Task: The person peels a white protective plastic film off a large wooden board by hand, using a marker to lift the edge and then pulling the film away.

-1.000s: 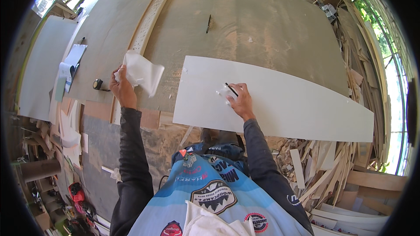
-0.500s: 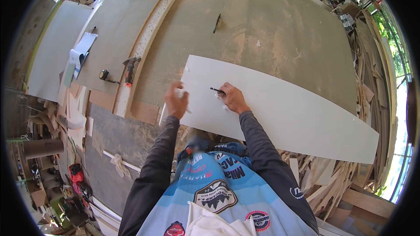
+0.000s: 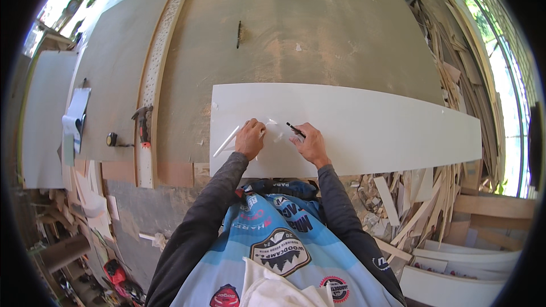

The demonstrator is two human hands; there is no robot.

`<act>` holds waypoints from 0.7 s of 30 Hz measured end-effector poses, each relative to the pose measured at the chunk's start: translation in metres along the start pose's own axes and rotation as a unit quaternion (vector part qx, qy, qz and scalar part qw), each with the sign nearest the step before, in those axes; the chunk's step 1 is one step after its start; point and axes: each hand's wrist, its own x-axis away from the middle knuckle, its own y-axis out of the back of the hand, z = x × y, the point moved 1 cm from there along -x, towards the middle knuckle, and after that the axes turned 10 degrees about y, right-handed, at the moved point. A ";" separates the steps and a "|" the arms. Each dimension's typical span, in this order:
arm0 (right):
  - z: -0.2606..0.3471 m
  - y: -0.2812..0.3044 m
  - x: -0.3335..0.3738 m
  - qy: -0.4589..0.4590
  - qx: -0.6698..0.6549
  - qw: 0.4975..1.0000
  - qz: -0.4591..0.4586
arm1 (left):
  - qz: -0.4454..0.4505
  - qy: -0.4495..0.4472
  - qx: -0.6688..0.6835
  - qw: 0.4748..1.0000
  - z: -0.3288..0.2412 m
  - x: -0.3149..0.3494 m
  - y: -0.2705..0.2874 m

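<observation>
Before me lies a long white panel (image 3: 364, 119), its upper edge curving down toward the right. On its left part rests my left hand (image 3: 250, 138), fingers curled down, with a small white bit showing at the fingertips. What it grips is mostly hidden. A thin white strip (image 3: 226, 141) lies slantwise just left of that hand. My right hand (image 3: 311, 145) is closed around a black pen (image 3: 296, 131), which points up and left above the panel. White scraps (image 3: 273, 121) lie between the two hands.
Under the panel is a large brown-grey board (image 3: 341, 34) with a dark thin stick (image 3: 239, 34). To the left are a perforated wooden rail (image 3: 156, 51), a hammer (image 3: 143, 125), a tape measure (image 3: 112, 139) and a clipboard (image 3: 77, 111). Wood offcuts (image 3: 418, 193) pile up at right.
My view has turned, so the panel sits more level. My left hand has come down onto the panel, nearer the right hand. The white strip now shows on the panel.
</observation>
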 end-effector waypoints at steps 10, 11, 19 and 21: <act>-0.002 -0.024 -0.018 -0.151 -0.003 0.985 -0.089 | 0.059 0.026 0.087 0.994 0.000 -0.009 0.017; 0.000 -0.025 -0.020 -0.144 0.008 0.985 -0.096 | 0.073 0.030 0.089 0.993 0.000 -0.009 0.018; 0.012 -0.025 -0.024 -0.172 0.065 0.980 -0.073 | 0.073 0.025 0.112 0.991 0.008 -0.008 0.017; 0.013 -0.028 -0.022 -0.163 0.085 0.980 -0.076 | 0.076 0.025 0.112 0.990 0.009 -0.009 0.017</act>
